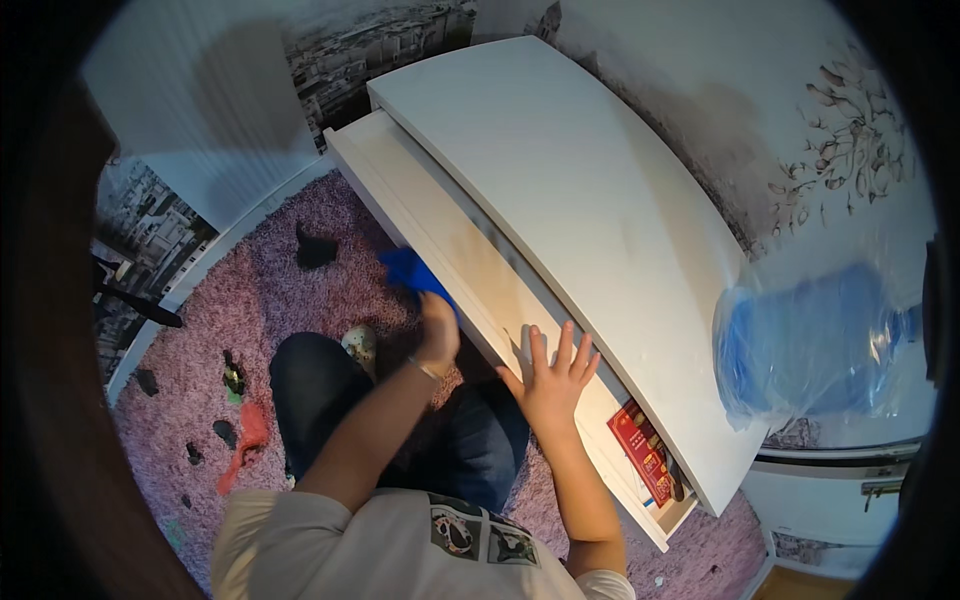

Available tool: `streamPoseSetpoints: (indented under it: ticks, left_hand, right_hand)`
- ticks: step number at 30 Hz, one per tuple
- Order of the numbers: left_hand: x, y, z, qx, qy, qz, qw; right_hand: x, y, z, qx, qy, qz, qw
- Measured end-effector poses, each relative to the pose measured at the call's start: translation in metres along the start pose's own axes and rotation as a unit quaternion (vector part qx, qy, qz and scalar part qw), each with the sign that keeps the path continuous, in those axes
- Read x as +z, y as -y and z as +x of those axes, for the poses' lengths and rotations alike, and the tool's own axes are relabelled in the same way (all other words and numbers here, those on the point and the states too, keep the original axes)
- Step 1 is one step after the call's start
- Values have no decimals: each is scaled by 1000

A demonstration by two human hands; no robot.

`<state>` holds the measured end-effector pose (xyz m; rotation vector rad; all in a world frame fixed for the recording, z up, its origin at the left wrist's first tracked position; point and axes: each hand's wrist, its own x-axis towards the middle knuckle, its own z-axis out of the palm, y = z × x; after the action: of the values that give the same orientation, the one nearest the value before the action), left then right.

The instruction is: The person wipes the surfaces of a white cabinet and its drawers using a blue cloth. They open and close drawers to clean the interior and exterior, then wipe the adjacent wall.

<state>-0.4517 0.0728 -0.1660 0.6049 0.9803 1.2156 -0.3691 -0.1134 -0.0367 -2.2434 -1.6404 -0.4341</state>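
Observation:
A blue cloth [412,271] is in my left hand [438,330], pressed against the outer front of a white drawer [420,232]. My right hand [553,379] rests with spread fingers over the near part of the same drawer, holding nothing. The drawer is pulled out from a white dresser [570,180]. At its right end lie a red printed packet [641,454] and some small items, partly under the dresser top. My left fingertips are hidden by the cloth.
A large blue water bottle in clear plastic [810,341] stands right of the dresser. On the pink shaggy carpet [217,322] lie a black cloth-like item [315,250], a coral-red item [251,435] and several small dark pieces. A white door [832,502] is at the lower right.

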Motion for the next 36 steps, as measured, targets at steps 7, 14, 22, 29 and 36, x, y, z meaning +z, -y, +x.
streamPoseSetpoints:
  ticks: [7, 14, 22, 29, 36]
  left_hand:
    - [11, 49, -71, 190, 104, 312, 925]
    - [35, -5, 17, 74, 6, 54, 996]
    - [51, 30, -77, 130, 164, 288, 934]
    - [76, 12, -34, 159, 104, 245, 951]
    - [105, -54, 84, 248, 13, 249, 936]
  right_hand:
    - [-10, -15, 20, 97, 21, -19, 995]
    - [2, -27, 20, 99, 3, -68, 993]
    - [4, -33, 28, 94, -12, -119, 988]
    - [6, -38, 42, 74, -34, -146, 986]
    - [1, -34, 59, 78, 16, -182, 980]
